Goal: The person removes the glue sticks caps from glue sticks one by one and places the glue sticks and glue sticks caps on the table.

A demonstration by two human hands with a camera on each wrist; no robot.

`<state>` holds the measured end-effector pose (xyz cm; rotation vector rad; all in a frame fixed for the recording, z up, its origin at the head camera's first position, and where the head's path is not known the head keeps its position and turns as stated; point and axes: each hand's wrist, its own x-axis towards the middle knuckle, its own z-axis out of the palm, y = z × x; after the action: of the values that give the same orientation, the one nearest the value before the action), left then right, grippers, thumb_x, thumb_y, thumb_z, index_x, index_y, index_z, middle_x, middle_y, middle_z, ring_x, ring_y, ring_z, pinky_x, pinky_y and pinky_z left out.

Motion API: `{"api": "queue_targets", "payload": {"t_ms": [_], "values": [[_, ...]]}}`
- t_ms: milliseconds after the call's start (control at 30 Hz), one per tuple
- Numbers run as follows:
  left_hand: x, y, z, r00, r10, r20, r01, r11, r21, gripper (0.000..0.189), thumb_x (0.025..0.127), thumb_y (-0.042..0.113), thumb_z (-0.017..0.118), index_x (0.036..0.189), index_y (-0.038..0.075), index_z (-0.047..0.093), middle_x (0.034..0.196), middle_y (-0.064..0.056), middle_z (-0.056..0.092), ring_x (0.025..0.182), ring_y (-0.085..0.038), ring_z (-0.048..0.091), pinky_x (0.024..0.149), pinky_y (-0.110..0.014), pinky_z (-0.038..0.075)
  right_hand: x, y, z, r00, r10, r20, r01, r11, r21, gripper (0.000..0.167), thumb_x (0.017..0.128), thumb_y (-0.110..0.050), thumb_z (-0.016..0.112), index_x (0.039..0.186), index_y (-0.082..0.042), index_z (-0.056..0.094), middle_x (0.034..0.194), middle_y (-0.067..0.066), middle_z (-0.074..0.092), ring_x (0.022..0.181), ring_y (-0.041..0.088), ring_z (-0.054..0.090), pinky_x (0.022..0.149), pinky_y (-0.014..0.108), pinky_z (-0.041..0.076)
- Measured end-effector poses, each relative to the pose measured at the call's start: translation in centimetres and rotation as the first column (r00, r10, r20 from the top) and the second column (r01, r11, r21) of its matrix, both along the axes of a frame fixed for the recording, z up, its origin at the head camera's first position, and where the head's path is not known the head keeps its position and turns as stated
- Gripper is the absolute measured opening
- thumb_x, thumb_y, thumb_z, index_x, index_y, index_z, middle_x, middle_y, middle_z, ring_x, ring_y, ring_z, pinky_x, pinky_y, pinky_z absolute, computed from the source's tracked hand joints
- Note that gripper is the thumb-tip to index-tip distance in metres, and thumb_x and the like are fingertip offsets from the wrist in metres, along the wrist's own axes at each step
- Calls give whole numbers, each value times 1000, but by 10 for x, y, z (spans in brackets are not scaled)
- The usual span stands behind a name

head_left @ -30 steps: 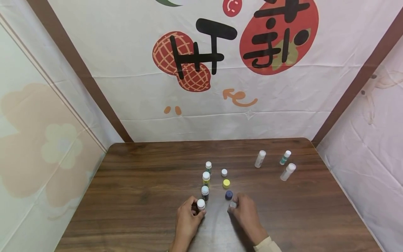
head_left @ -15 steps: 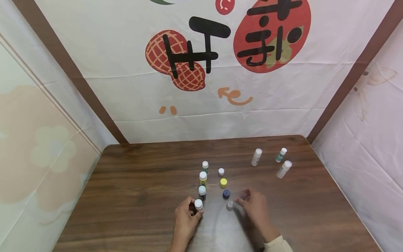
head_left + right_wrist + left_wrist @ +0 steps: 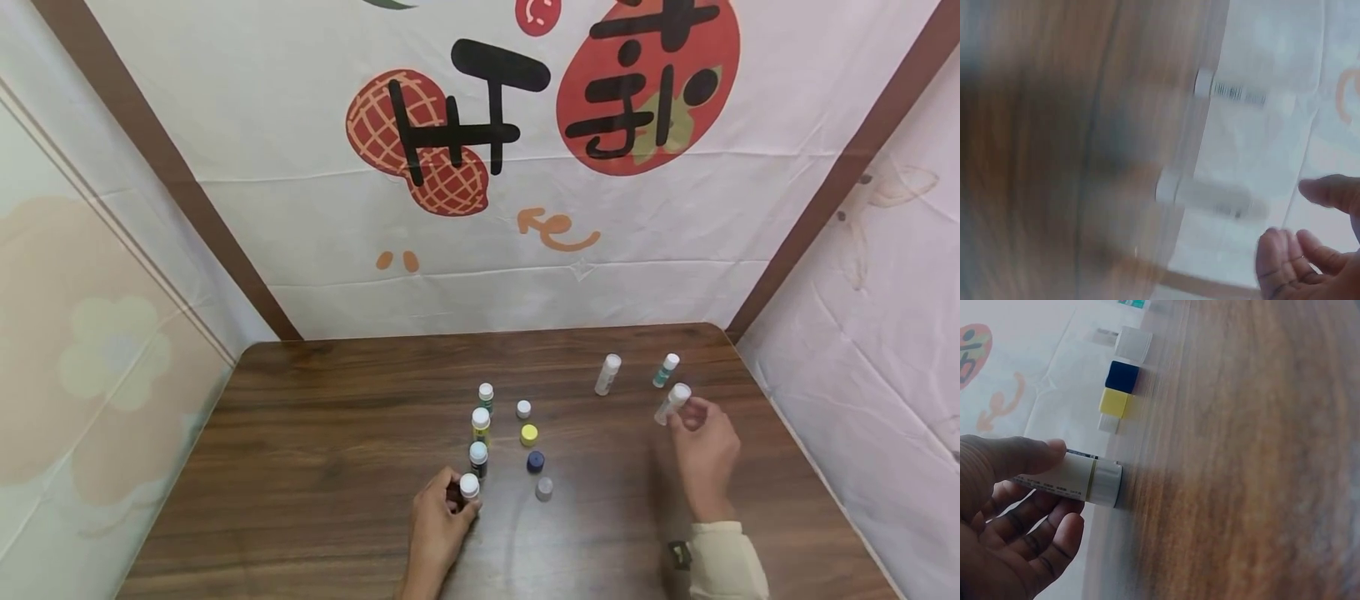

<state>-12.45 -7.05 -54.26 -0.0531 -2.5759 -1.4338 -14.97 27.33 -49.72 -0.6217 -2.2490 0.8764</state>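
Observation:
In the head view my left hand [image 3: 437,523] holds a white-topped glue stick [image 3: 469,486] upright on the table. The left wrist view shows thumb and fingers around its white labelled barrel [image 3: 1066,475]. Behind it three more glue sticks stand in a row: a dark one [image 3: 478,460], a yellow-labelled one [image 3: 481,426] and a green-labelled one [image 3: 486,398]. My right hand [image 3: 707,454] has its fingertips right beside a white glue stick [image 3: 671,406] at the right. In the right wrist view thumb and fingers are spread, with nothing between them.
Right of the row lie several caps: clear [image 3: 544,489], navy [image 3: 536,462], yellow [image 3: 529,435] and white [image 3: 523,409]. Farther back right stand a white glue stick [image 3: 607,376] and a small teal-labelled one [image 3: 665,371]. A printed cloth [image 3: 435,300] hangs behind the wooden table [image 3: 337,417].
My right hand has let go of the clear cap beside the navy one and moved right and away to the white glue stick. The left hand keeps its hold.

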Motion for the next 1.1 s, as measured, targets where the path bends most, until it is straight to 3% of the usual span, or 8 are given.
{"api": "queue_targets", "payload": {"t_ms": [133, 300, 467, 667, 900, 1100], "values": [[2, -3, 2, 1000, 4, -1, -4, 1000, -3, 35, 62, -6, 84, 81, 10, 60, 76, 1, 63, 68, -11, 60, 59, -25, 50, -10, 18, 5, 996, 1, 89, -1, 1000, -7, 49, 81, -13, 77, 118, 11, 57, 105, 28, 61, 92, 40, 60, 82, 52, 41], [1, -6, 5, 1000, -7, 3, 7, 1000, -18, 34, 63, -5, 84, 81, 11, 60, 76, 2, 63, 69, -11, 61, 60, -24, 50, -19, 30, 10, 978, 26, 206, -31, 999, 21, 59, 83, -20, 75, 125, 14, 51, 106, 32, 60, 100, 45, 54, 84, 57, 40], [1, -6, 5, 1000, -21, 10, 21, 1000, -23, 33, 64, -4, 84, 81, 12, 61, 76, 3, 63, 70, -11, 61, 60, -23, 49, -23, 33, 15, 966, 64, 250, -78, 996, 48, 50, 84, -17, 74, 122, 12, 56, 103, 30, 64, 96, 45, 57, 80, 57, 41], [2, -7, 5, 999, -32, 4, 32, 999, -21, 34, 63, -4, 85, 81, 11, 61, 77, 2, 63, 71, -14, 62, 60, -25, 51, -25, 31, 17, 963, 102, 249, -116, 992, 40, 44, 86, -16, 73, 118, 9, 59, 107, 29, 65, 98, 45, 59, 82, 56, 41], [1, -6, 3, 999, -36, 3, 36, 999, -34, 34, 62, -3, 85, 81, 12, 60, 77, 1, 63, 71, -14, 62, 60, -23, 50, -30, 29, 11, 976, 109, 189, -127, 988, 86, 32, 85, -12, 73, 108, 10, 64, 99, 29, 67, 89, 42, 63, 77, 54, 44], [1, -7, 3, 999, -30, 10, 31, 999, -45, 34, 63, -2, 86, 81, 12, 60, 78, 2, 63, 72, -14, 62, 60, -22, 50, -32, 27, 9, 973, 106, 207, -127, 988, 91, 31, 84, -9, 73, 107, 11, 64, 99, 30, 66, 89, 43, 63, 77, 55, 43]]}}
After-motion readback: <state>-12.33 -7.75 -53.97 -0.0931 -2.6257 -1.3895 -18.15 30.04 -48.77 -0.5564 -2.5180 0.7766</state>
